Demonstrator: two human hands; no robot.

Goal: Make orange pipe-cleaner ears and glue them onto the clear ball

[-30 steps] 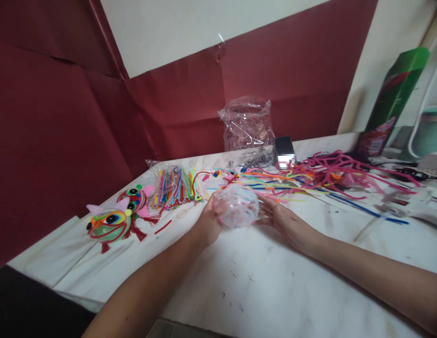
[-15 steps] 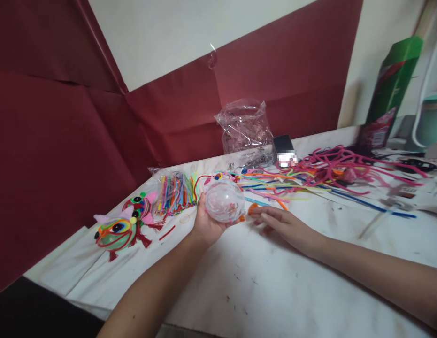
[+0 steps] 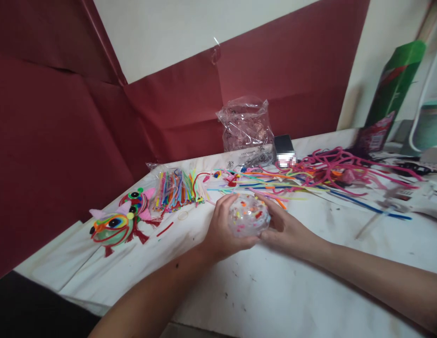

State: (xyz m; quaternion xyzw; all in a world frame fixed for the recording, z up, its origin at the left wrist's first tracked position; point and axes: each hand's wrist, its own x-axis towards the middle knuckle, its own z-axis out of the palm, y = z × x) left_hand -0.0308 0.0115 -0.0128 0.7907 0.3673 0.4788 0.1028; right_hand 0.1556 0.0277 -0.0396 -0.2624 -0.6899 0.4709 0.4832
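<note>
A clear plastic ball (image 3: 249,216) with small coloured bits inside sits between both hands, low over the white table (image 3: 292,291). My left hand (image 3: 221,232) cups it from the left and below, fingers curled round it. My right hand (image 3: 283,227) presses against its right side with fingers wrapped on it. Loose pipe cleaners (image 3: 274,183) in many colours lie just behind the ball.
Two decorated fish-like balls (image 3: 114,227) lie at the left beside a clear pack of coloured sticks (image 3: 174,188). A crumpled clear bag (image 3: 244,126) and a small dark box (image 3: 283,145) stand at the back. Pink pipe cleaners (image 3: 338,164) and a green carton (image 3: 392,94) are on the right.
The ball has come down toward the table. My right hand, which lay apart on the table, has closed onto the ball's right side.
</note>
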